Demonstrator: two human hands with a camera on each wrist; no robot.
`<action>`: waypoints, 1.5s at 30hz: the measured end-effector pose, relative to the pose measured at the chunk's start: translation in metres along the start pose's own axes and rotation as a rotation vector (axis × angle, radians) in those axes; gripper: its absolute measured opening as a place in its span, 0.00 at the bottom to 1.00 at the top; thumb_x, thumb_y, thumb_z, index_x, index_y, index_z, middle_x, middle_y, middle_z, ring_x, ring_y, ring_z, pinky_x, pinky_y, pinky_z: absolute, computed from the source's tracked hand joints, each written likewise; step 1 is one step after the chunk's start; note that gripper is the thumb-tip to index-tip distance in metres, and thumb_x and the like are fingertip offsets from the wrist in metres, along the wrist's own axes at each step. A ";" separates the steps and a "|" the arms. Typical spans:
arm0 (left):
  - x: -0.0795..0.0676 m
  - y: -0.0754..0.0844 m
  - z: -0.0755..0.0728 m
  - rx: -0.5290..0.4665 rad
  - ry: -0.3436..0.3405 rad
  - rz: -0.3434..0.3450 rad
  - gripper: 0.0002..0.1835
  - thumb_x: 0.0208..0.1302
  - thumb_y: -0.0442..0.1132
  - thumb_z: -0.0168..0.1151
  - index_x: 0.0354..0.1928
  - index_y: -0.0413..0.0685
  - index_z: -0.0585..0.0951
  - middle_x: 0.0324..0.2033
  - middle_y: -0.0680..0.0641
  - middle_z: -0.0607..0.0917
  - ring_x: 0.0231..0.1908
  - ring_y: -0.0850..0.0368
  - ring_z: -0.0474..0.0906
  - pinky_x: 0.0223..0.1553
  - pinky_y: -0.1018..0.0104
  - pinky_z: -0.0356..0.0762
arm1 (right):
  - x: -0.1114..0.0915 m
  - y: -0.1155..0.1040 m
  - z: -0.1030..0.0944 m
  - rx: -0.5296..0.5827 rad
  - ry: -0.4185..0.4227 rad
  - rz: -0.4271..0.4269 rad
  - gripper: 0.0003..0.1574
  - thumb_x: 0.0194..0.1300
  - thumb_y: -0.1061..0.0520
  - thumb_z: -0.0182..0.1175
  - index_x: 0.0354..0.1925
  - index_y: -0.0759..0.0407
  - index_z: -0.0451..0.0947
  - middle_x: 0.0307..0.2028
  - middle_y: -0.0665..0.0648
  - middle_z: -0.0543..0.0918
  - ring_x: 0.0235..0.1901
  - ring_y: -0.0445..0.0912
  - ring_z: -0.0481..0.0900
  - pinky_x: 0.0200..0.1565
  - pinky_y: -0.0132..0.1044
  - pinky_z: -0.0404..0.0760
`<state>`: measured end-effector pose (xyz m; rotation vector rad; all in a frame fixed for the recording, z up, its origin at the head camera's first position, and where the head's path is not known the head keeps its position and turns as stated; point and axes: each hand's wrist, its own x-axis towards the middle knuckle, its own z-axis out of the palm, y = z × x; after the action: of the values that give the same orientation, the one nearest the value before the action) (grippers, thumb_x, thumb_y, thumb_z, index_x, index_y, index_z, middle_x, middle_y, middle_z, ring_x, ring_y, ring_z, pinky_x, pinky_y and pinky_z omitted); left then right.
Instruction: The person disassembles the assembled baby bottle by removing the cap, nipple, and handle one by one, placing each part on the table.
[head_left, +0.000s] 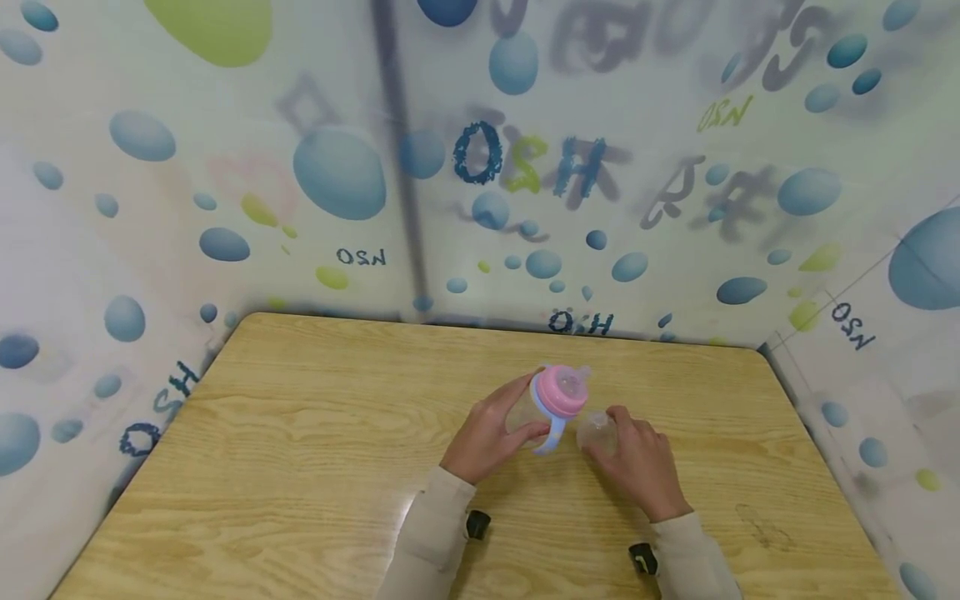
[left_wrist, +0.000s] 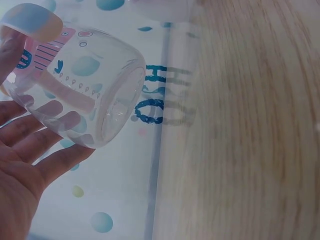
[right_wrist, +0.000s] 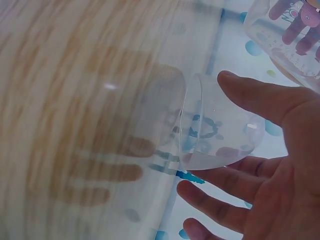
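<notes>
My left hand (head_left: 491, 429) grips a clear baby bottle (left_wrist: 95, 75) round its body, tilted and held above the table. The bottle has a pink lid (head_left: 561, 390), a pale blue collar and a pale blue handle (head_left: 551, 436); printed marks show on its transparent wall. To its right, my right hand (head_left: 640, 458) holds a clear dome-shaped cap (right_wrist: 220, 125) between thumb and fingers. The cap's wide rim faces down at the tabletop, and whether it touches is hard to tell. In the right wrist view the fingers lie along the cap's side.
A wood-grain table (head_left: 315, 417) lies under both hands, glossy enough to mirror the cap and fingers. Behind it and at the sides stand white wall sheets (head_left: 465, 233) printed with blue and green spots and letters.
</notes>
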<state>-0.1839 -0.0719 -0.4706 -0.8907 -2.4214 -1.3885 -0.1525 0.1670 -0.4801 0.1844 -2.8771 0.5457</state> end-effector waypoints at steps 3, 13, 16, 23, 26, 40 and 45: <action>0.000 0.000 0.000 0.001 0.000 -0.005 0.38 0.63 0.47 0.70 0.73 0.54 0.67 0.67 0.52 0.73 0.66 0.57 0.70 0.62 0.55 0.73 | -0.001 0.000 0.000 0.000 -0.016 0.016 0.37 0.55 0.47 0.75 0.53 0.69 0.75 0.40 0.70 0.85 0.39 0.64 0.83 0.44 0.66 0.76; -0.001 -0.001 0.001 0.004 0.008 -0.007 0.37 0.63 0.46 0.70 0.72 0.53 0.68 0.67 0.52 0.74 0.65 0.59 0.71 0.62 0.57 0.73 | -0.002 0.002 0.000 0.019 -0.063 0.056 0.36 0.54 0.47 0.74 0.53 0.67 0.75 0.42 0.69 0.85 0.40 0.63 0.83 0.46 0.65 0.75; 0.000 -0.001 0.000 0.006 0.010 -0.006 0.36 0.63 0.46 0.70 0.72 0.53 0.68 0.66 0.51 0.74 0.64 0.58 0.72 0.61 0.57 0.74 | -0.001 0.003 0.002 0.017 -0.079 0.065 0.36 0.53 0.47 0.75 0.53 0.67 0.75 0.41 0.68 0.85 0.39 0.61 0.83 0.45 0.63 0.75; 0.001 -0.001 -0.001 0.004 0.009 -0.005 0.37 0.63 0.47 0.70 0.73 0.54 0.67 0.67 0.52 0.74 0.64 0.57 0.71 0.60 0.56 0.76 | 0.000 0.004 0.005 0.010 -0.064 0.052 0.37 0.51 0.48 0.76 0.52 0.67 0.76 0.39 0.67 0.85 0.37 0.60 0.84 0.42 0.62 0.77; 0.001 0.000 -0.002 -0.003 0.008 -0.010 0.37 0.63 0.47 0.70 0.73 0.54 0.67 0.67 0.52 0.74 0.65 0.58 0.71 0.61 0.56 0.74 | 0.001 0.004 0.005 0.009 -0.076 0.049 0.39 0.52 0.48 0.76 0.55 0.68 0.75 0.41 0.68 0.85 0.39 0.62 0.83 0.44 0.64 0.76; 0.000 -0.001 -0.001 0.004 0.015 0.016 0.38 0.62 0.47 0.71 0.73 0.52 0.68 0.66 0.51 0.75 0.65 0.57 0.71 0.62 0.56 0.73 | 0.007 -0.030 -0.019 0.423 0.218 0.018 0.25 0.76 0.53 0.55 0.62 0.68 0.73 0.50 0.65 0.84 0.50 0.59 0.80 0.50 0.60 0.76; 0.000 -0.001 0.000 0.011 0.020 0.032 0.38 0.62 0.47 0.71 0.72 0.50 0.69 0.66 0.50 0.75 0.65 0.56 0.72 0.62 0.57 0.73 | 0.009 -0.047 -0.024 0.553 0.236 -0.001 0.25 0.74 0.52 0.58 0.62 0.65 0.74 0.48 0.62 0.85 0.50 0.55 0.80 0.50 0.56 0.74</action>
<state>-0.1840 -0.0722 -0.4710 -0.9047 -2.3878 -1.3647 -0.1493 0.1323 -0.4397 0.1869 -2.4354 1.2600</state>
